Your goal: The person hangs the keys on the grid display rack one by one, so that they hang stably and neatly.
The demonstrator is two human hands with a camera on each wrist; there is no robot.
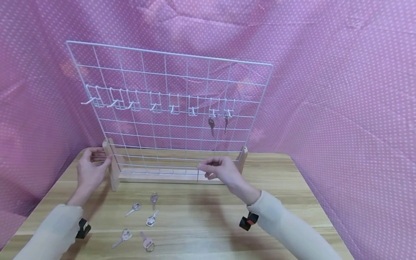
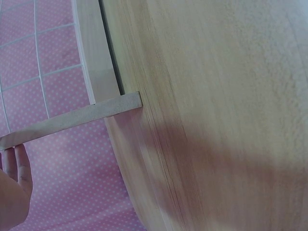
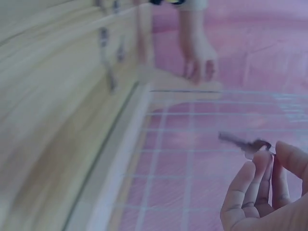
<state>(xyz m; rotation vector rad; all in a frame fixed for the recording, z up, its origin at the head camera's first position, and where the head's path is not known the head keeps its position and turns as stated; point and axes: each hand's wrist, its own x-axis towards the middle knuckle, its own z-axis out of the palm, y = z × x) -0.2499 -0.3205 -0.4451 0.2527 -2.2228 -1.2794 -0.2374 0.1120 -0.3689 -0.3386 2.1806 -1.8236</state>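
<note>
My right hand (image 1: 222, 171) pinches a key (image 3: 236, 140) by its ring between thumb and fingers, in front of the lower part of a white wire grid rack (image 1: 169, 55). Seen from the head, this key hangs edge-on. My left hand (image 1: 91, 169) holds the left wooden upright (image 1: 113, 169) of the rack's stand, its thumb on the front edge; in the left wrist view the fingertips (image 2: 23, 166) touch the wood. Two keys hang from the two rightmost hooks, one dark key (image 1: 212, 124) and another key (image 1: 226, 122) beside it.
Several loose keys (image 1: 125, 235) with rings lie on the wooden table (image 1: 201, 231), front left. A row of white hooks (image 1: 173, 109) crosses the grid; those left of the hanging keys are bare. Pink dotted cloth (image 1: 341, 108) surrounds the table at the back and sides.
</note>
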